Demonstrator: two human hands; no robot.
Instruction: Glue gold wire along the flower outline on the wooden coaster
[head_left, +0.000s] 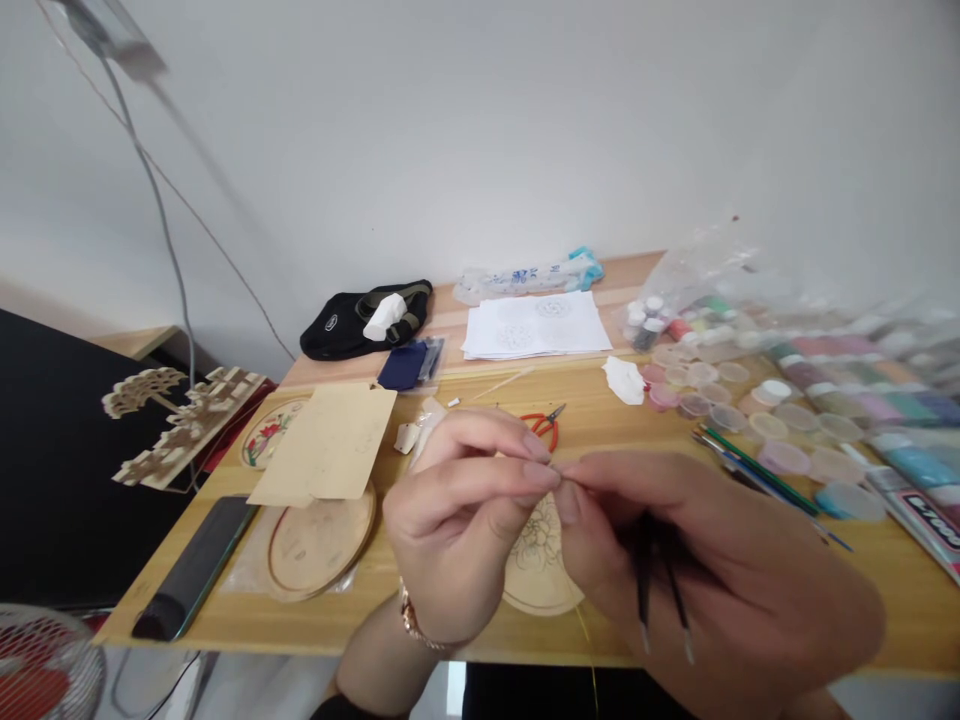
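Note:
My left hand (457, 520) and my right hand (720, 520) meet fingertip to fingertip over the table. Both are closed in a pinch around the end of a thin gold wire (587, 640), mostly hidden by the fingers; its loose length hangs below. Dark tweezers (643, 590) are tucked in my right palm, tips pointing down. Beneath the hands lies a pale round board (544, 592) with a flower drawn in line, partly covered. Orange-handled pliers (553, 425) rest just behind the fingertips.
Left: a beige sheet (330, 450) over a round wooden frame (319, 550), a dark phone (199, 565), a wooden model (187, 420). Back: a black bag (360, 325), printed papers (536, 335). Right: brushes (757, 475), small lidded pots (727, 415), a glue tube (919, 510).

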